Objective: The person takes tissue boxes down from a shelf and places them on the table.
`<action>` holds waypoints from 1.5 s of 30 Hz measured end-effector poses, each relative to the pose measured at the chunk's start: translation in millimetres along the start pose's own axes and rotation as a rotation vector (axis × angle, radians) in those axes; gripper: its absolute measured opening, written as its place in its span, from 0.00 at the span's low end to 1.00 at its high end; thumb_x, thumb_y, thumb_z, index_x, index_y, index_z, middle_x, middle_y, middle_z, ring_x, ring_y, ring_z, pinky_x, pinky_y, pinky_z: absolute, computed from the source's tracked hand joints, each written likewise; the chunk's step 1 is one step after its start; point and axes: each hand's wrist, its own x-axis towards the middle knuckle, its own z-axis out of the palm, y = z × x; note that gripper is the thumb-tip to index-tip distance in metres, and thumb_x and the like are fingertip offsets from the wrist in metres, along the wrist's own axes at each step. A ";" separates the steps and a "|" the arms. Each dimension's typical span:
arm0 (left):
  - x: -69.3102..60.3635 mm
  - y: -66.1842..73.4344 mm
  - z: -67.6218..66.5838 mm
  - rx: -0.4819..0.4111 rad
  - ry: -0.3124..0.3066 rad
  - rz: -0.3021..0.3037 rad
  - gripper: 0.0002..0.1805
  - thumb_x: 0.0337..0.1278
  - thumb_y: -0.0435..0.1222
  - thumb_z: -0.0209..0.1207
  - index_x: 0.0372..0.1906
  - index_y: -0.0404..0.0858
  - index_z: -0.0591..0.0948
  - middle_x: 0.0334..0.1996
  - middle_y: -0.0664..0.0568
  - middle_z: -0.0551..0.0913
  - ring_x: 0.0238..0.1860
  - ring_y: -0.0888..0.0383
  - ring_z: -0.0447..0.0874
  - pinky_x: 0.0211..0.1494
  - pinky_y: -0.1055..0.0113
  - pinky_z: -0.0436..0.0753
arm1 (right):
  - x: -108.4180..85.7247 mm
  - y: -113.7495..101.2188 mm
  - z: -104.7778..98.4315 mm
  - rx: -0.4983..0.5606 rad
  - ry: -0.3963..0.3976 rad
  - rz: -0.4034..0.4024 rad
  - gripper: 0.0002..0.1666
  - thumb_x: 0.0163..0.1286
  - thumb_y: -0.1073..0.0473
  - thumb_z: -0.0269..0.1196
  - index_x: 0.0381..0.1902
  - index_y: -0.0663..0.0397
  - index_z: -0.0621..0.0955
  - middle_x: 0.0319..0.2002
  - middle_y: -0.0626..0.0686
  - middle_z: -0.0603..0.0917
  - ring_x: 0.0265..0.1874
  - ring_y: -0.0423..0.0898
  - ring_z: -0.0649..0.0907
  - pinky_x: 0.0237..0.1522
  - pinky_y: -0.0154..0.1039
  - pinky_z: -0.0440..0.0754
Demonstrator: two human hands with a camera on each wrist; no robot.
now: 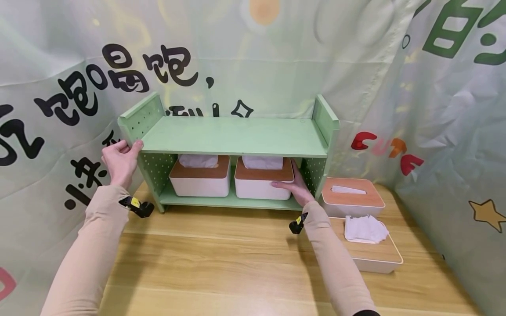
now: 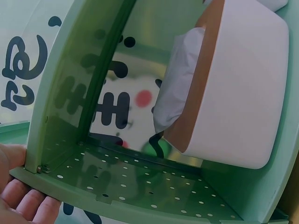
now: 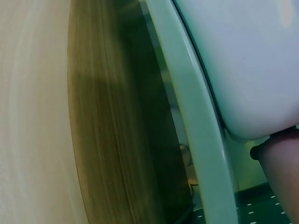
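A light green two-tier shelf (image 1: pixel 237 137) with perforated side panels stands on the wooden table. My left hand (image 1: pixel 120 163) grips its left side panel at the height of the upper board, thumb on the near side; the left wrist view shows the fingers (image 2: pixel 32 204) curled at the panel's edge. On the lower board, two white tissue boxes with brown lids sit side by side: the left one (image 1: pixel 200 186) and the right one (image 1: pixel 257 188). My right hand (image 1: pixel 297 188) holds the right tissue box by its right end, thumb on the front and fingers along the side, partly hidden.
Right of the shelf, two more tissue boxes stand on the table (image 1: pixel 221 259): a rear one (image 1: pixel 352 198) and a nearer one (image 1: pixel 375 251) with tissue sticking out. A printed cloth backdrop (image 1: pixel 257 79) hangs behind and at both sides.
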 end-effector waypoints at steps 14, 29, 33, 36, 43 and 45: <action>0.3 -0.5 -0.8 -0.006 -0.005 -0.006 0.25 0.61 0.44 0.67 0.62 0.42 0.81 0.44 0.57 0.89 0.27 0.81 0.78 0.36 0.86 0.78 | 1.0 -0.4 -1.3 0.042 -0.028 0.008 0.73 0.58 0.62 0.73 0.81 0.36 0.34 0.83 0.51 0.32 0.82 0.52 0.35 0.82 0.59 0.36; 0.0 -1.2 -0.1 -0.014 -0.013 0.001 0.25 0.61 0.44 0.67 0.62 0.41 0.81 0.28 0.75 0.86 0.27 0.79 0.79 0.36 0.86 0.77 | -0.9 -2.9 -1.6 0.058 -0.060 0.011 0.73 0.59 0.62 0.72 0.81 0.38 0.31 0.82 0.50 0.28 0.81 0.49 0.32 0.83 0.57 0.35; 0.0 -0.6 -0.2 -0.010 -0.013 0.004 0.25 0.61 0.44 0.67 0.62 0.41 0.81 0.25 0.78 0.83 0.28 0.79 0.79 0.36 0.86 0.77 | -0.2 -3.8 -0.7 0.061 -0.057 0.010 0.73 0.59 0.62 0.71 0.81 0.38 0.31 0.82 0.49 0.28 0.81 0.49 0.32 0.82 0.58 0.35; 0.4 -1.0 -0.2 -0.017 -0.016 0.007 0.25 0.61 0.44 0.67 0.61 0.41 0.81 0.19 0.82 0.78 0.27 0.79 0.79 0.35 0.86 0.77 | 0.6 -2.6 0.0 0.082 -0.047 0.009 0.73 0.59 0.63 0.72 0.81 0.38 0.32 0.82 0.49 0.29 0.81 0.49 0.33 0.83 0.57 0.37; 0.5 -1.1 -0.4 -0.007 -0.012 -0.003 0.24 0.61 0.44 0.67 0.61 0.42 0.81 0.43 0.59 0.89 0.27 0.80 0.79 0.36 0.86 0.78 | -1.3 -2.3 1.9 0.097 -0.031 -0.004 0.72 0.58 0.64 0.72 0.82 0.38 0.34 0.82 0.48 0.31 0.82 0.48 0.35 0.83 0.56 0.40; 0.7 -1.3 0.0 -0.001 -0.013 -0.008 0.24 0.61 0.44 0.67 0.62 0.43 0.81 0.49 0.52 0.87 0.28 0.80 0.79 0.37 0.86 0.78 | -2.2 -2.3 2.7 0.100 -0.025 -0.008 0.72 0.58 0.64 0.72 0.82 0.38 0.35 0.83 0.48 0.32 0.82 0.49 0.36 0.83 0.56 0.40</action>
